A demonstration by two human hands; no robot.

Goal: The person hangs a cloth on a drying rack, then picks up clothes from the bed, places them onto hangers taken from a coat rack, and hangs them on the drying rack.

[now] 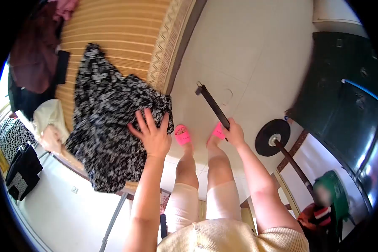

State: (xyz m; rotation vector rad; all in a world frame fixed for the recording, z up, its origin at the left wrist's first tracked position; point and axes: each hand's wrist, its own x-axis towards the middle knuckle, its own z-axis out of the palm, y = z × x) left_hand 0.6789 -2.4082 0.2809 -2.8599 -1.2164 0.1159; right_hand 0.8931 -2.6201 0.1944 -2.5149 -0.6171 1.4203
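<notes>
A black-and-white patterned garment (109, 109), wide like a skirt or dress, lies spread over the edge of a bed. My left hand (154, 136) rests on its right part, palm down with the fingers spread. In my right hand (234, 133) is a black bar-shaped clip hanger (213, 103), gripped at its near end and tilted up to the left. A clip shows at its far end, and a thin curved hook is faintly visible beside the bar. The hanger is apart from the garment, above the floor.
A slatted mat (122, 25) covers the bed. Dark clothes (33, 63) and a cream cloth (50, 117) lie at the left. A barbell (273, 137), a dark cabinet (327, 92) and a green bag (338, 193) stand right. Pink slippers (182, 135) are on my feet.
</notes>
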